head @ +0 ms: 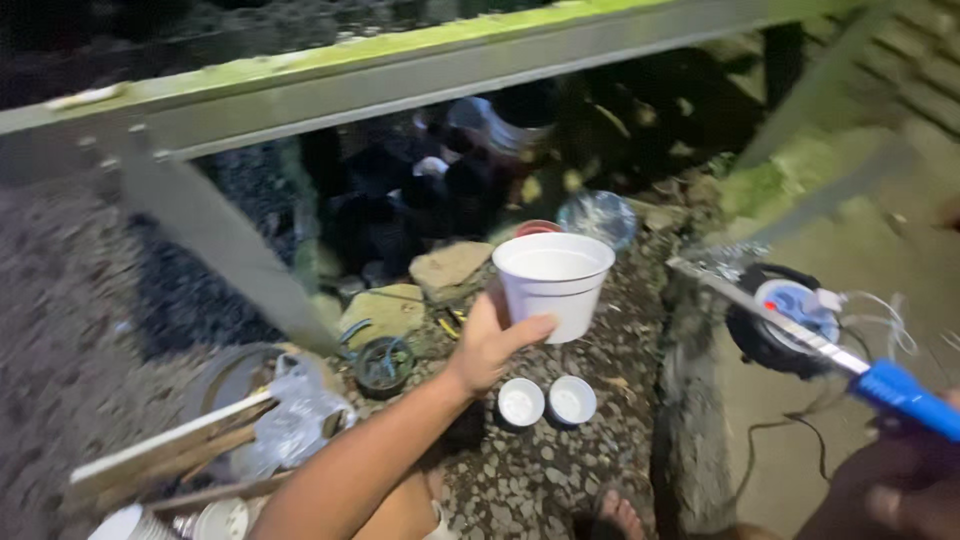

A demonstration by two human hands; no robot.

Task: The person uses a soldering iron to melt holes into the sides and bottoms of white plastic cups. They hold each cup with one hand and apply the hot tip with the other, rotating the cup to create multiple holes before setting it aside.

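The left hand's (490, 345) fingers wrap the side of a white pot (553, 280), holding it upright and mouth-up above the gravel ground (520, 470). The right hand (900, 490) grips a blue-handled saw (810, 335), blade angled away. Two small white cups (546, 402) sit on the gravel just below.

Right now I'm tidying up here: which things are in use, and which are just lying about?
In use:
white pot in the left hand
blue-handled tool in the right hand

Lying about:
two small white pots
flat stones
wooden sticks
clear plastic bag
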